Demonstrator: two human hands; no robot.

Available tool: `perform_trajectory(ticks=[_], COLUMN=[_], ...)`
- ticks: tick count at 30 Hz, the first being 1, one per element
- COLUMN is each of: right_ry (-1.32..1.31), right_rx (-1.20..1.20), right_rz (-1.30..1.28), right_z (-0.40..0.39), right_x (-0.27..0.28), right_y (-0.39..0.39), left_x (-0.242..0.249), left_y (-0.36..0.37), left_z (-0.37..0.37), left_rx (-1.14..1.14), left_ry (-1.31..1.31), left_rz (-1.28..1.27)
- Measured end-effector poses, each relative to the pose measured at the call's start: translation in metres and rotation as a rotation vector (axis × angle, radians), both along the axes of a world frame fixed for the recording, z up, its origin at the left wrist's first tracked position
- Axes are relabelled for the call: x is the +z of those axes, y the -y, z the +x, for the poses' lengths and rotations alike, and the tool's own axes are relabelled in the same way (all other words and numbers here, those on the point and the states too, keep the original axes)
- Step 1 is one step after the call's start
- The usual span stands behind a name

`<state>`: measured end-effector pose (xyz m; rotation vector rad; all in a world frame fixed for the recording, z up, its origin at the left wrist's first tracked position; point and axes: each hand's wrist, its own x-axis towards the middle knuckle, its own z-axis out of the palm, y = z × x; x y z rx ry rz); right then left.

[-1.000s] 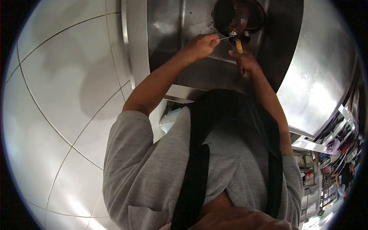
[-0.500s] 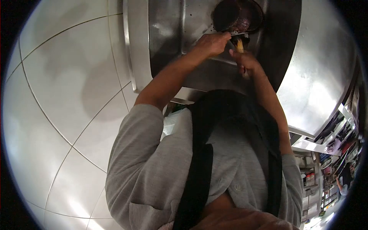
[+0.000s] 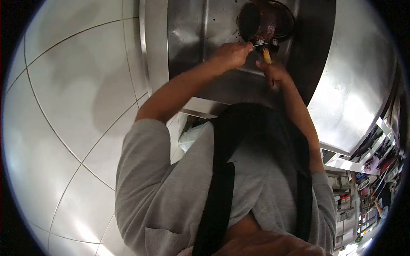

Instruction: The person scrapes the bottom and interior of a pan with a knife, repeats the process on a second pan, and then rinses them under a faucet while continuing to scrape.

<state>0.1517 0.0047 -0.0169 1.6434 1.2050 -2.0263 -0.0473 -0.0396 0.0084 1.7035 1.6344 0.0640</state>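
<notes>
The sink [image 3: 205, 25] is brushed stainless steel, dull grey with soft glare. In it a round pot [image 3: 265, 19] looks dark and crusted, rough brown inside. The brush handle [image 3: 266, 54] looks like pale wood. The floor tiles [image 3: 77, 94] are white and glossy. The shirt [image 3: 171, 187] is matt grey cloth, the apron straps [image 3: 220, 183] black fabric.

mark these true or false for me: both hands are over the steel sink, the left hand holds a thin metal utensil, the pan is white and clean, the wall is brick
1. Both hands are over the steel sink. True.
2. The left hand holds a thin metal utensil. True.
3. The pan is white and clean. False: it is dark, with brown residue.
4. The wall is brick. False: it is large pale tiles.
5. The right hand grips a yellowish handle. True.
</notes>
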Motion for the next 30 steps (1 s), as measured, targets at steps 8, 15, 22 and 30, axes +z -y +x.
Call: perform_trajectory(ticks=[8, 15, 22, 30], right_ry=[0.067, 0.086, 0.127, 0.167], right_rx=[0.070, 0.100, 0.100, 0.275], right_rz=[0.038, 0.196, 0.100, 0.160], right_z=[-0.005, -0.001, -0.001, -0.007], right_x=[0.012, -0.010, 0.001, 0.007], right_y=[-0.004, 0.003, -0.005, -0.005], left_x=[0.020, -0.004, -0.011, 0.022], left_y=[-0.008, -0.015, -0.024, -0.022], left_z=[-0.011, 0.001, 0.015, -0.021], left_rx=[-0.060, -0.130, 0.013, 0.221], left_ry=[-0.003, -0.060, -0.139, 0.065], left_rz=[-0.112, -0.090, -0.053, -0.284])
